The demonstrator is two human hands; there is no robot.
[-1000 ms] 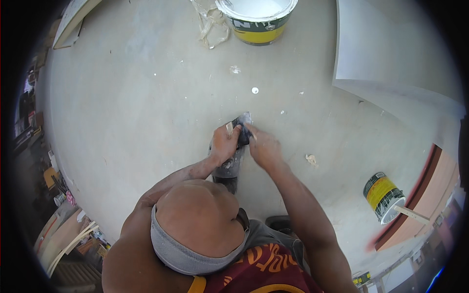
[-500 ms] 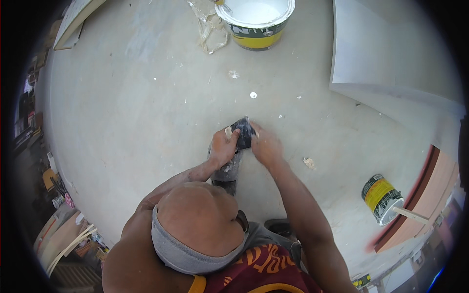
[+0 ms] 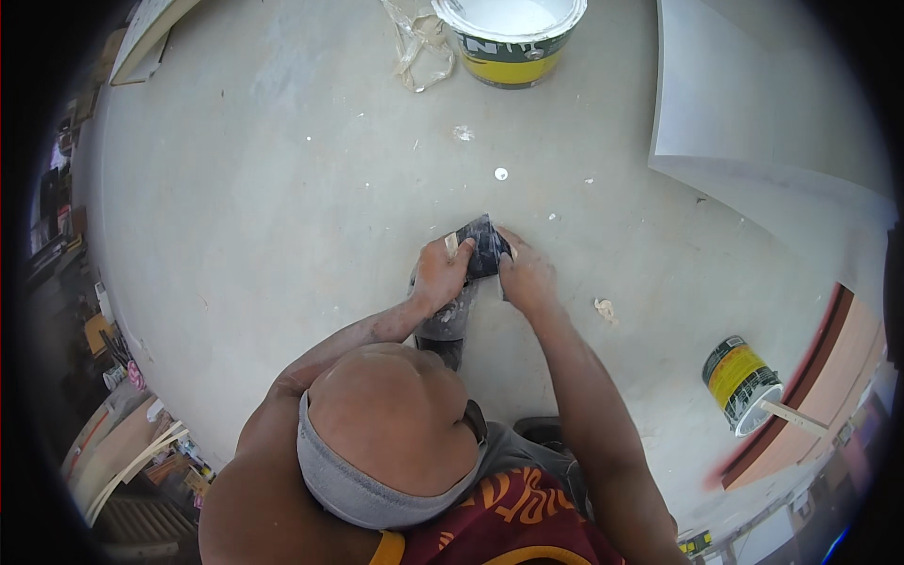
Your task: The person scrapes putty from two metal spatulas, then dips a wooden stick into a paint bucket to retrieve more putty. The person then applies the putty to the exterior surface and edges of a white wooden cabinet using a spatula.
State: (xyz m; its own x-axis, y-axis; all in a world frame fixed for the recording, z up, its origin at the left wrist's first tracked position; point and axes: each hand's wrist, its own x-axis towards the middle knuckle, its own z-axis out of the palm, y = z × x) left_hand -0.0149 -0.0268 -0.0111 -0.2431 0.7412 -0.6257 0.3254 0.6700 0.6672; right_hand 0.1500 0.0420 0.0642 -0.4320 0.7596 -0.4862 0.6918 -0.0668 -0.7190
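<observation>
A piece of black sandpaper (image 3: 486, 250), smeared with white dust, is held between my two hands low over the grey floor. My left hand (image 3: 441, 273) grips its left side, thumb pressed on the dark face. A small pale strip (image 3: 452, 245), perhaps the edge of a block, shows beside the left fingers. My right hand (image 3: 529, 281) pinches the sandpaper's right edge, its fingers bent around it. What lies under the sheet is hidden.
A large green and yellow bucket (image 3: 508, 71) of white paste stands ahead, beside crumpled clear plastic (image 3: 419, 52). A smaller bucket (image 3: 739, 377) with a wooden stick (image 3: 794, 417) is at right. A white panel (image 3: 753, 94) stands far right; a crumpled scrap (image 3: 605, 309) lies nearer.
My right fingers have shifted a little down along the sandpaper's right edge and curl more around it. My left hand keeps its grip. The whole view has shifted slightly.
</observation>
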